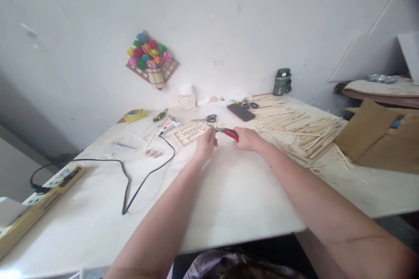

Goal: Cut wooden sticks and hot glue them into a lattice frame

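My right hand (248, 139) is wrapped round the handles of red-handled cutters (231, 133), whose metal jaws point left. The jaws reach to the fingertips of my left hand (205, 144). The left fingers are pressed together in a pinch; what lies in them is too small to make out. Just behind the left hand lies a flat wooden lattice frame (187, 134) with small wooden pieces on it. Dark-handled scissors (209, 118) rest beyond the jaws. To the left of the lattice is a white glue gun (170, 125).
Many thin wooden sticks (301, 126) spread across the right side, near a cardboard box (386, 139). A phone (241, 112) lies behind my right hand. The glue gun's black cord (126, 183) loops toward a power strip (49, 196). Yellow tape (135, 116) and a green bottle (281, 82) stand farther back.
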`<state>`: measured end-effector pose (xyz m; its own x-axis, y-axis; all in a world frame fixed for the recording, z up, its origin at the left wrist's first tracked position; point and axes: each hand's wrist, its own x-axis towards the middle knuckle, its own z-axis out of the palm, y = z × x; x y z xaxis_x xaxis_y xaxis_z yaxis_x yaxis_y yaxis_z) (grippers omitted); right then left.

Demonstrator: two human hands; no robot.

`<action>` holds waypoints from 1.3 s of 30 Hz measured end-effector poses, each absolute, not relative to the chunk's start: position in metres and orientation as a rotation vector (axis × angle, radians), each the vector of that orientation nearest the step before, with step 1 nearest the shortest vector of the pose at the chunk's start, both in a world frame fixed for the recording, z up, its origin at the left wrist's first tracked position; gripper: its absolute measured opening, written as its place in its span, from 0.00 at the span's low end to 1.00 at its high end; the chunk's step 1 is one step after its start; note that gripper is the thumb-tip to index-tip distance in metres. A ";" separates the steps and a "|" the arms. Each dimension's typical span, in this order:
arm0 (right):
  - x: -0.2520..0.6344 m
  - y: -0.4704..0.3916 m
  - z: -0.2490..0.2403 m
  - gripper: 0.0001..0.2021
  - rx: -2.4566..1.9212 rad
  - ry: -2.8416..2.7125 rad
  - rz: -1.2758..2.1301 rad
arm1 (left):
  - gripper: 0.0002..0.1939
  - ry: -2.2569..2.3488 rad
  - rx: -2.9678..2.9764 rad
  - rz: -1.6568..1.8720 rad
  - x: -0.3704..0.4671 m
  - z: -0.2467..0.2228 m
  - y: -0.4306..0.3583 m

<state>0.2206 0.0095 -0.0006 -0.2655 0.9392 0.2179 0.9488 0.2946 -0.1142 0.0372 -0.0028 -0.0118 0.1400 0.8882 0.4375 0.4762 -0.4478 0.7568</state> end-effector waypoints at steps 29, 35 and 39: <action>0.205 0.001 0.001 0.18 -1.789 -2.264 -0.112 | 0.28 1.184 1.520 1.266 0.031 0.003 -0.006; 0.200 -0.002 0.002 0.20 -1.758 -2.249 -0.155 | 0.31 1.233 1.420 1.279 0.031 0.006 -0.003; 0.202 0.000 0.000 0.20 -1.738 -2.253 -0.173 | 0.28 1.177 1.431 1.254 0.028 0.006 -0.002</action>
